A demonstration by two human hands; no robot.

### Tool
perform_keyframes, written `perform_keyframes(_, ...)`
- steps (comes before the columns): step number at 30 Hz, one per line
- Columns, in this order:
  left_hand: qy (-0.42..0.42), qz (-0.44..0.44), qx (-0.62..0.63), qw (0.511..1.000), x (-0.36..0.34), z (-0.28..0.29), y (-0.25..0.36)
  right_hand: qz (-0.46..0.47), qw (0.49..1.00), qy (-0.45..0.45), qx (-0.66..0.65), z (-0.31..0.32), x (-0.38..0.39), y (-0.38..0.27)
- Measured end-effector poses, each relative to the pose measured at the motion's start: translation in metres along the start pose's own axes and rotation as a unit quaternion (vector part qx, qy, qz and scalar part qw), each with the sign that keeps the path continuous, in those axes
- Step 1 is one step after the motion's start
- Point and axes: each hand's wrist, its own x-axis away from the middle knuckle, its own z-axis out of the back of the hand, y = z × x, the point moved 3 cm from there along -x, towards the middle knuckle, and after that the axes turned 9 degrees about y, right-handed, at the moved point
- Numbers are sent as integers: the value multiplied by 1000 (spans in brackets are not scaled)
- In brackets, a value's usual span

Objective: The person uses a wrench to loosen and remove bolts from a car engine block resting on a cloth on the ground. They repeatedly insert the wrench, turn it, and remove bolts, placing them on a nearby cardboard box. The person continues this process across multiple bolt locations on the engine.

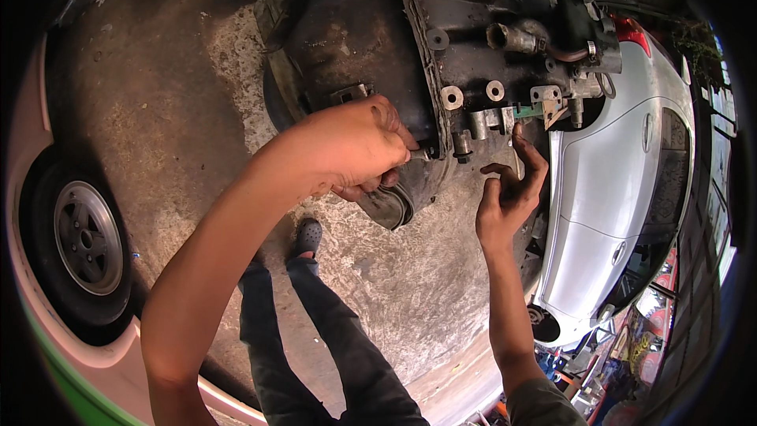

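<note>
A large dark engine (pixel 505 24) with a greasy, rusty casing (pixel 339 31) fills the upper middle. A thick ragged seam (pixel 426 63) runs down between its two parts. At the seam's lower end, my left hand (pixel 367 150) has its thumb and fingers closed on a short silver bolt (pixel 421 155); part of the bolt is hidden by the fingers. My right hand (pixel 514 189) is open, its index finger stretched up to the engine's lower edge by a green piece (pixel 528 112). Between the hands, another bolt (pixel 462 145) sticks out from the engine's edge.
A silver car (pixel 603 213) stands at the right. A pink vehicle body (pixel 126 347) with a wheel (pixel 87 237) is on the left. Below the casing is a dark rounded part (pixel 386 207). Mixed clutter (pixel 599 371) lies at lower right on the stained concrete floor (pixel 394 284).
</note>
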Motion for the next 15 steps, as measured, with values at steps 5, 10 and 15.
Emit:
perform_keyframes(5,17,7,25,1000,-8,1,4,-12,1000,-5,-10,-1,0,0)
perform_keyframes(10,-8,6,5,1000,-9,6,9,-15,1000,0,-11,-1,1,1)
perform_keyframes(15,-4,9,-19,1000,-9,8,14,-13,1000,7,-8,-2,2,1)
